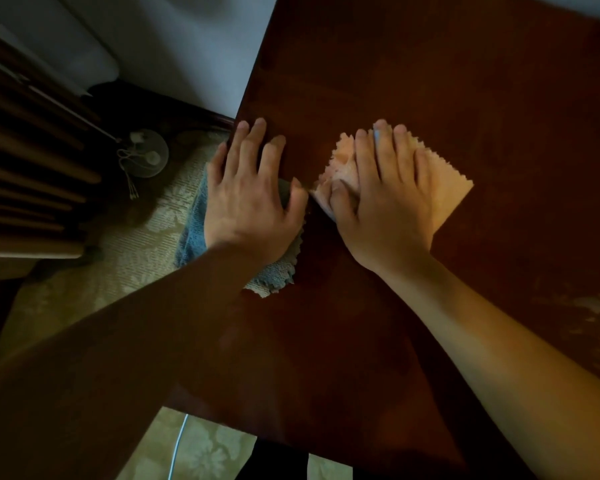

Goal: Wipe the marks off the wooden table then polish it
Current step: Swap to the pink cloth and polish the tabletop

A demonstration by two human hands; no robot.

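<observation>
The dark wooden table (430, 81) fills the right and middle of the view. My left hand (253, 195) lies flat with straight fingers on a grey-blue cloth (194, 233) at the table's left edge; part of that cloth hangs over the edge. My right hand (388, 199) presses flat on a peach cloth (451, 192) spread on the tabletop just right of the left hand. Pale smudged marks (582, 306) show on the wood at the right edge.
Left of the table lies a patterned beige carpet (142, 237). A small round fan (146, 154) with a cord stands on the floor by dark wooden furniture (32, 174). A white cable (177, 445) runs over the floor near the table's front edge.
</observation>
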